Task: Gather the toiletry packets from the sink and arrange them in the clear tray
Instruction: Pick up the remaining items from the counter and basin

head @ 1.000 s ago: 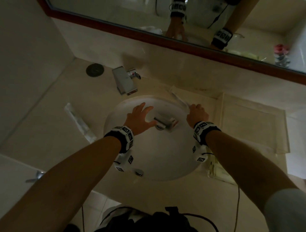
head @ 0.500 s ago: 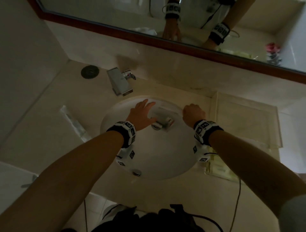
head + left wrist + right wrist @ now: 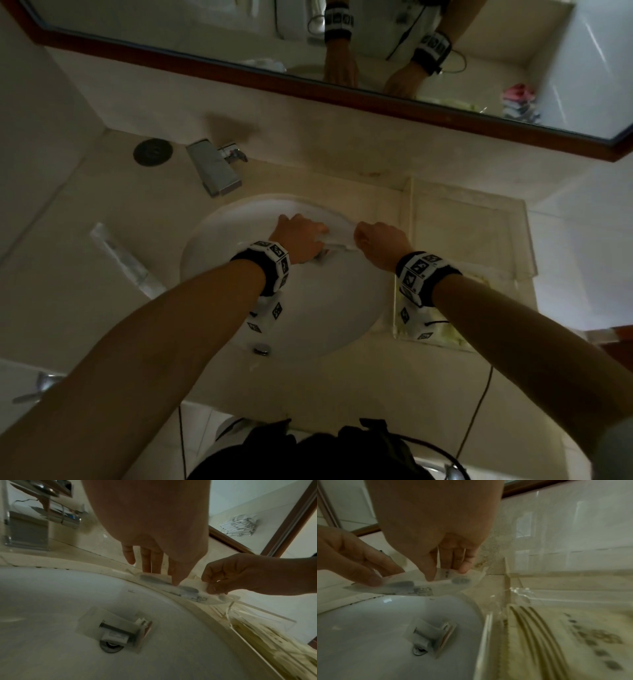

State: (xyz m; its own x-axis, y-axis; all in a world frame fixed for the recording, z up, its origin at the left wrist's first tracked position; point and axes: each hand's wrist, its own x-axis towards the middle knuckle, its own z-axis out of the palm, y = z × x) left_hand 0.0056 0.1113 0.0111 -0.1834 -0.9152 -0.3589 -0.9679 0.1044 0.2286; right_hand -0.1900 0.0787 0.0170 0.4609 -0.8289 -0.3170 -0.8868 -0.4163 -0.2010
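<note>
Both hands have moved up from the basin's middle to its far rim since a second ago. Left hand (image 3: 150,536) presses straight fingertips on a long translucent toiletry packet (image 3: 187,590) lying across the white round sink's (image 3: 329,308) rim; right hand (image 3: 240,574) pinches that packet's other end. A small clear packet (image 3: 118,628) sits over the drain. Beside the sink, the clear plastic tray (image 3: 472,205) rests on the beige stone surface (image 3: 61,274).
</note>
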